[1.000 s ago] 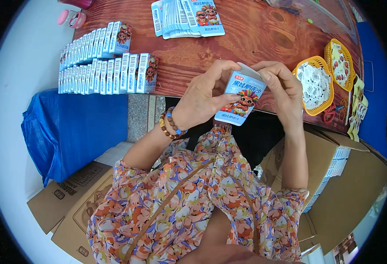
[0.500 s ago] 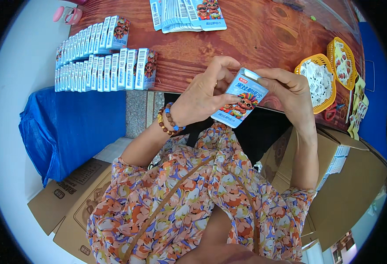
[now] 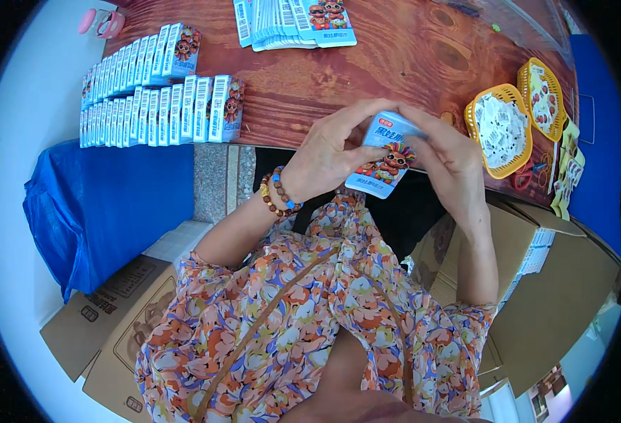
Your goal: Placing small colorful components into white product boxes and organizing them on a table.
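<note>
Blue card, printed with a cartoon figure, makes the small box (image 3: pixel 388 168) held before the person, in line with the near edge of the wooden table (image 3: pixel 409 67). The left hand (image 3: pixel 333 149) pinches its left side, thumb on the face; the right hand (image 3: pixel 451 155) arches over the upper right corner, its grip too hidden to tell. Open wood stretches between the rows of boxes (image 3: pixel 182 109), left, and yellow baskets (image 3: pixel 474 132) near the right edge.

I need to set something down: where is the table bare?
Bare wood lies between the carton stack and yellow baskets, beyond the held carton; a narrower strip separates that stack from the box rows. Crowded: left, the rows; right, baskets and scissors.
</note>
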A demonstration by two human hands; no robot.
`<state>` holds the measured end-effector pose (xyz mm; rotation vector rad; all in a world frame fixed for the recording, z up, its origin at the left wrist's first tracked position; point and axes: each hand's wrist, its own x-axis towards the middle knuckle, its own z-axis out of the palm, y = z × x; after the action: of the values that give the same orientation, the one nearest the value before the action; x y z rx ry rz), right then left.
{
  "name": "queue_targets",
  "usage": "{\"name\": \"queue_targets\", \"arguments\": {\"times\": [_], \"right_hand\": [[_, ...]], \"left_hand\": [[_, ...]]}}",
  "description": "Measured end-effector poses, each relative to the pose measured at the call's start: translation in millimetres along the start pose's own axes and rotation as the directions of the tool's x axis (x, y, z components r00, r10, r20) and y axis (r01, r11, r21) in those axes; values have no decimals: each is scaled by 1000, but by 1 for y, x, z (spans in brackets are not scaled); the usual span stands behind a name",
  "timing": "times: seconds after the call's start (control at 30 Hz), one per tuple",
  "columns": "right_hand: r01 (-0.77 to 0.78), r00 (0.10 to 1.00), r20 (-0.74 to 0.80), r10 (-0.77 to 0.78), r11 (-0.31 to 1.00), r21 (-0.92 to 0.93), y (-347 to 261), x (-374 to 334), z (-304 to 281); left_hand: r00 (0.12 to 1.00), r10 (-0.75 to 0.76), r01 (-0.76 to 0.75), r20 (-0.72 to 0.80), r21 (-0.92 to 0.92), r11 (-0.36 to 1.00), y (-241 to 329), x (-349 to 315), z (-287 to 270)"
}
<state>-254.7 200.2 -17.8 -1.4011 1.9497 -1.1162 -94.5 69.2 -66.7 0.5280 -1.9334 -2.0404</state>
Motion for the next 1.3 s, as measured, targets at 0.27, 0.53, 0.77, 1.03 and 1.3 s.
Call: {"name": "queue_targets", "arguments": {"times": [0.27,0.53,0.77,1.03,1.3], "right_hand": [[111,993,-42,-107,987,114,39,-5,-4],[129,984,110,-137,989,79,26,17,-9],[-125,885,-70,460,380,917,49,41,-13],[-338,908,357,220,888,312,1,108,1],[303,875,-2,-483,552,-777,9,304,-49]], "left_hand": [[997,-70,69,-10,-121,990,-1,5,5],[999,29,-28,-26,52,998,7,10,-4],[989,-24,11,-146,-88,996,15,26,-23],[789,483,-280,-379,478,832,10,37,-26],[854,319,-125,-410,434,892,13,44,-44]]}}
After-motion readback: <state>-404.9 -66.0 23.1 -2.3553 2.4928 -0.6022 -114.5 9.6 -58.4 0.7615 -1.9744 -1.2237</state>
